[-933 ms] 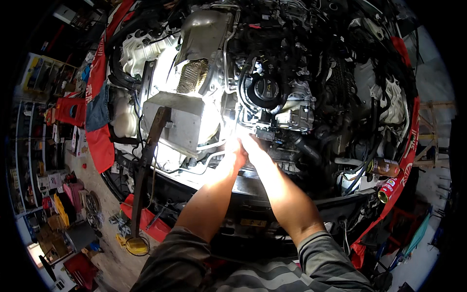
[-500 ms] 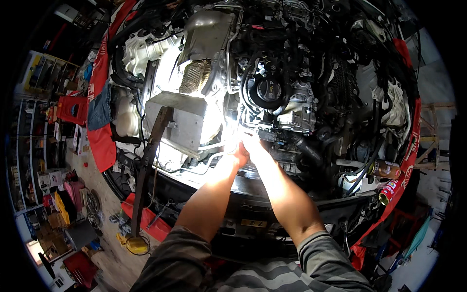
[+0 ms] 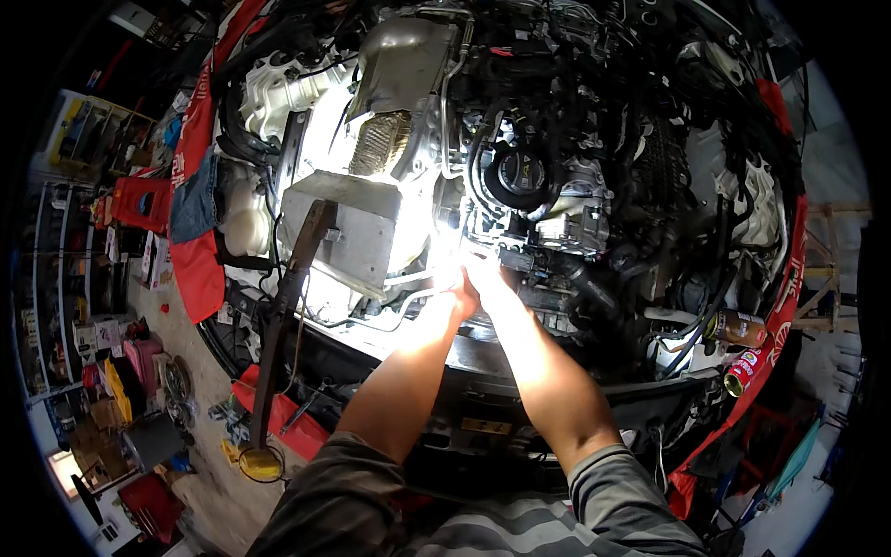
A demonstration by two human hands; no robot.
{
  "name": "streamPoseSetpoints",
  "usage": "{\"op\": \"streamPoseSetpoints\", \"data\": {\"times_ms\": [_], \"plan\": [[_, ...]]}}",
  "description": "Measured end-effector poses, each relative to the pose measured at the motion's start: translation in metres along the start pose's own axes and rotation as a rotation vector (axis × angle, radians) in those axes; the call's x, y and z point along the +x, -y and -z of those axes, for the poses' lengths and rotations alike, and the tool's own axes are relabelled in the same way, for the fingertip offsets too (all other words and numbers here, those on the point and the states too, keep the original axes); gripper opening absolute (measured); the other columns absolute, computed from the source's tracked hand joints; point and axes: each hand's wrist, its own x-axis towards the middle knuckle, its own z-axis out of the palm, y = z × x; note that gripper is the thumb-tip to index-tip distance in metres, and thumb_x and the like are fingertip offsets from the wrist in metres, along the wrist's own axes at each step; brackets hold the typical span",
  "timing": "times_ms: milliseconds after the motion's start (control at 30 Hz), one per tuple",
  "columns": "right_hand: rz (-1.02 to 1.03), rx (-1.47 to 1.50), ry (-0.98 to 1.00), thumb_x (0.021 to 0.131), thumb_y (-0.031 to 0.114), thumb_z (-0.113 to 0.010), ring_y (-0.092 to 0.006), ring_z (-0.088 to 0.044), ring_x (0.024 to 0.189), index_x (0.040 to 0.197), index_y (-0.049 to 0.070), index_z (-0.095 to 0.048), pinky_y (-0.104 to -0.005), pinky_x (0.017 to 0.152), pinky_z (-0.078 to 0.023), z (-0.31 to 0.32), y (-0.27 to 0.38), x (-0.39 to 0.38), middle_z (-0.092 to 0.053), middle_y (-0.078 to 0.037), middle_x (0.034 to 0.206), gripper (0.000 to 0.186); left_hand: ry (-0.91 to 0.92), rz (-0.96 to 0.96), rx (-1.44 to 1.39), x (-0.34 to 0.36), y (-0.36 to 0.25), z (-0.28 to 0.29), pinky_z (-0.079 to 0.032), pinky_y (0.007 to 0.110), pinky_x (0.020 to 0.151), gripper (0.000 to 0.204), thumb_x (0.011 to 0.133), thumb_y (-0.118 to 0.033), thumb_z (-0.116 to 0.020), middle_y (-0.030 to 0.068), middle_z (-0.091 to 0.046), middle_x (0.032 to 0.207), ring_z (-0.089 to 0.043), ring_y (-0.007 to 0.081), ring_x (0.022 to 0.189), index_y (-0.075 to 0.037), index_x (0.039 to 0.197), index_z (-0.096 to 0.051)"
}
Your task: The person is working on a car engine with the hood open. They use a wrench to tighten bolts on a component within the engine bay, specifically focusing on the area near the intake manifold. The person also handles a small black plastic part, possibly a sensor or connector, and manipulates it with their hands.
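Two bare hands of yours meet low in the middle of a wide open engine bay (image 3: pixel 594 139), the biggest thing before you, packed with black hoses, wiring and metal parts from left to right. Red fender covers (image 3: pixel 200 269) hang along its left and right edges. On the left side of the bay sits a grey metal box-shaped housing (image 3: pixel 357 227), and just beyond it, farther from you, a dull heat shield (image 3: pixel 404 60) over a ribbed flexible pipe. A dark prop bar (image 3: pixel 283 320) leans from the near left floor up to that box. Far left in the bay a white plastic reservoir (image 3: pixel 249 213) stands closed; what it contains cannot be told. At the near right edge two drink cans (image 3: pixel 741 348) lie on the cover, one brown, one red and white, contents hidden. A round black cap (image 3: pixel 522 172) sits mid-bay, just beyond your hands. Your left hand (image 3: pixel 457 299) and right hand (image 3: pixel 483 271) press together at the engine's front, washed out by a harsh work light, so how far the fingers are spread, or whether they grip anything, cannot be told.
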Motion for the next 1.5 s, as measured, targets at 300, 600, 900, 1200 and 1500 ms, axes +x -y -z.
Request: {"op": "streamPoseSetpoints", "data": {"times_ms": [300,600,900,1200,1500], "plan": [[0.01,0.116,0.032,0.08,0.023,-0.062,-0.0165,-0.057,0.09,0.108,0.006,-0.062,-0.0291,0.082,-0.045,0.01,0.023,-0.022,-0.064,-0.006,0.099,0.033,-0.097,0.081,0.153,-0.01,-0.001,-0.011,-0.047,0.034,0.066,0.041,0.089,-0.05,-0.04,0.004,-0.058,0.074,-0.055,0.019,0.068,-0.012,0.086,-0.057],[0.002,0.176,-0.059,0.08,0.025,-0.065,-0.0132,-0.058,0.076,0.091,0.007,-0.065,-0.0282,0.069,-0.047,0.023,0.03,-0.024,-0.064,-0.004,0.086,0.022,-0.13,-0.047,0.01,-0.028,0.008,-0.03,-0.048,0.025,0.055,0.03,0.089,-0.041,-0.049,0.0016,-0.061,0.078,-0.059,0.0155,0.064,-0.013,0.089,-0.057],[-0.06,0.079,0.125,0.081,0.026,-0.062,-0.0142,-0.056,0.088,0.11,0.007,-0.061,-0.0276,0.079,-0.046,0.011,0.04,-0.029,-0.062,-0.005,0.101,0.035,-0.111,0.1,0.051,-0.036,-0.005,-0.032,-0.047,0.023,0.05,0.029,0.089,-0.041,-0.049,0.0004,-0.058,0.071,-0.056,0.0151,0.058,-0.013,0.088,-0.058],[-0.155,0.333,0.309,0.082,0.026,-0.059,-0.0139,-0.055,0.088,0.111,0.008,-0.06,-0.0268,0.076,-0.045,0.02,0.023,-0.019,-0.062,-0.004,0.101,0.034,-0.008,-0.095,0.341,0.009,0.003,0.016,-0.048,0.026,0.054,0.03,0.089,-0.043,-0.047,0.0,-0.062,0.078,-0.059,0.0139,0.064,-0.014,0.089,-0.057],[-0.175,0.076,0.078,0.08,0.028,-0.062,-0.0139,-0.058,0.086,0.103,0.01,-0.065,-0.0272,0.078,-0.045,0.035,0.03,-0.018,-0.064,-0.005,0.097,0.029,-0.076,0.085,0.004,-0.037,0.013,-0.053,-0.042,0.023,0.042,0.035,0.09,-0.047,-0.041,-0.0019,-0.062,0.075,-0.057,0.0098,0.054,-0.016,0.083,-0.057]]}}
